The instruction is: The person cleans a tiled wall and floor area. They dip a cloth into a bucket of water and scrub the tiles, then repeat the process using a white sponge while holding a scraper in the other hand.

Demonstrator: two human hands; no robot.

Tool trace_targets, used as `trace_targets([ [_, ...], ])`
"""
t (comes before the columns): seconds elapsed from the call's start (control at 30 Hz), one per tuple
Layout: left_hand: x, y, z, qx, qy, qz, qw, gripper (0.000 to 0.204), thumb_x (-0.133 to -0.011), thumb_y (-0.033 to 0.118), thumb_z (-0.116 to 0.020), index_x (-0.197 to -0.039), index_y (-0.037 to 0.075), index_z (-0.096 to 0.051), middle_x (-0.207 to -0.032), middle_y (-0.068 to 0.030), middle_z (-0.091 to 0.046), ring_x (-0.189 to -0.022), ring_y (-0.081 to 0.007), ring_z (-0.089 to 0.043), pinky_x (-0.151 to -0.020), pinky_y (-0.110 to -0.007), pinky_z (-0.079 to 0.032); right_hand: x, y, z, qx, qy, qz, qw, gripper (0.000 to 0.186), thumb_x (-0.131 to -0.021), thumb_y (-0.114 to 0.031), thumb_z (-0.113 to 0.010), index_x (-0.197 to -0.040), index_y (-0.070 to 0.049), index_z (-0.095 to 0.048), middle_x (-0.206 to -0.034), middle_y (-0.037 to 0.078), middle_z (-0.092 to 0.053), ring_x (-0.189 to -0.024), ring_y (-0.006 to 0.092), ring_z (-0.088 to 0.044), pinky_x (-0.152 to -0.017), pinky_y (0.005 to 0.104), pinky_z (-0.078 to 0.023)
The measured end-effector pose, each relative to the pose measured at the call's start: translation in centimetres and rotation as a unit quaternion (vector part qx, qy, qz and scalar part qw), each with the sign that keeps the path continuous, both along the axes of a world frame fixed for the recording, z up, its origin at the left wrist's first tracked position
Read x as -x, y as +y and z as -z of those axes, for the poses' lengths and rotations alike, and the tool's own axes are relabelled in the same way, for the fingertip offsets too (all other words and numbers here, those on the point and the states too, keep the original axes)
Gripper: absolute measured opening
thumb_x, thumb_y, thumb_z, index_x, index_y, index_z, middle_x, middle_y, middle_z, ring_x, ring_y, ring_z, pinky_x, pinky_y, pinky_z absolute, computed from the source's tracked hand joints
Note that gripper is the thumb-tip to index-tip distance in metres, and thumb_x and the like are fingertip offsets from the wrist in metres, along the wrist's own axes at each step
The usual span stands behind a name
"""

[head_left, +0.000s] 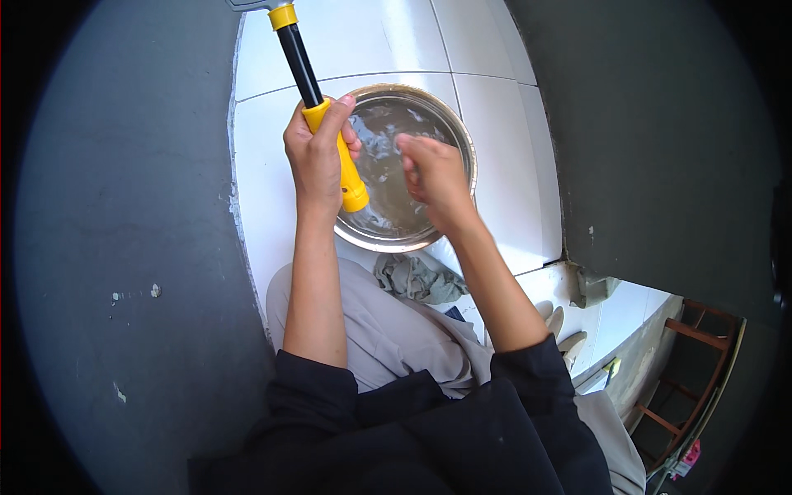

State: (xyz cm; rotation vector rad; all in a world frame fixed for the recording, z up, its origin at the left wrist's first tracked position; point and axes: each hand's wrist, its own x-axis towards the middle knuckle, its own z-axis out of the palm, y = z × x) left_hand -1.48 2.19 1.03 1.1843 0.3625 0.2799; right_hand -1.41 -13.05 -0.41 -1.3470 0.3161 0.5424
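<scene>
My left hand (pixel 318 157) is wrapped around the yellow grip of a tool with a black shaft (pixel 299 66). A yellow collar joins the shaft to a grey head, mostly cut off by the top edge, so its kind does not show. The grip's lower end hangs over the left part of a round metal basin (pixel 412 244) holding murky, rippling water (pixel 392 194). Above the water's right side, my right hand (pixel 437 177) is closed with its fingers curled. Whatever it holds, if anything, is hidden.
The basin stands on white floor tiles (pixel 507 157) between dark grey walls (pixel 157 198) at both sides. A crumpled grey-green cloth (pixel 419 279) lies between the basin and my legs. Footwear (pixel 569 342) rests to the right. A reddish-brown ladder-like frame (pixel 697 334) is at lower right.
</scene>
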Motion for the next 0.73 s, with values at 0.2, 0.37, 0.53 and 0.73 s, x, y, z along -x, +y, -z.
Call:
trace_targets([
  [0.2, 0.2, 0.0, -0.2, -0.007, 0.007, -0.012, 1.000, 0.021, -0.083, 0.024, -0.069, -0.083, 0.010, -0.054, -0.058, 0.0005, -0.051, -0.050, -0.0078, -0.051, -0.048, -0.021, -0.043, 8.1, -12.3, -2.3, 0.180, -0.097, 0.092, 0.975, 0.036, -0.094, -0.033, -0.042, -0.092, -0.005, -0.064, -0.074, 0.004, -0.056, -0.059, 0.0090, -0.050, -0.051, 0.0224, -0.040],
  [0.37, 0.1, -0.6, -0.3, -0.014, 0.002, -0.010, 1.000, 0.019, -0.083, 0.023, -0.069, -0.083, 0.010, -0.054, -0.058, 0.0001, -0.050, -0.049, -0.0082, -0.051, -0.048, -0.021, -0.043, 18.5, -23.9, 3.2, 0.532, -0.100, 0.104, 0.834, 0.030, -0.086, -0.017, -0.058, -0.113, -0.003, -0.059, -0.089, 0.012, -0.061, -0.074, 0.0241, -0.059, -0.067, 0.0336, -0.047],
  [0.53, 0.2, -0.5, -0.1, -0.006, -0.006, -0.009, 1.000, 0.019, -0.084, 0.021, -0.069, -0.082, 0.010, -0.055, -0.059, -0.0001, -0.050, -0.049, -0.0086, -0.050, -0.047, -0.020, -0.041, 22.3, -25.8, 3.2, 0.675, -0.093, 0.037, 0.731, 0.048, -0.082, -0.024, -0.069, -0.123, -0.004, -0.054, -0.104, 0.018, -0.062, -0.096, 0.0403, -0.057, -0.088, 0.0449, -0.045],
  [0.73, 1.0, -0.8, -0.6, -0.048, 0.013, -0.016, 0.999, 0.021, -0.084, 0.025, -0.069, -0.084, 0.011, -0.054, -0.060, 0.0000, -0.050, -0.052, -0.0082, -0.051, -0.048, -0.020, -0.041, 18.4, -18.7, 0.9, 0.611, -0.228, -0.002, 0.758, 0.054, -0.082, -0.030, -0.070, -0.128, -0.008, -0.053, -0.127, 0.016, -0.051, -0.120, 0.0342, -0.045, -0.099, 0.0514, -0.036],
])
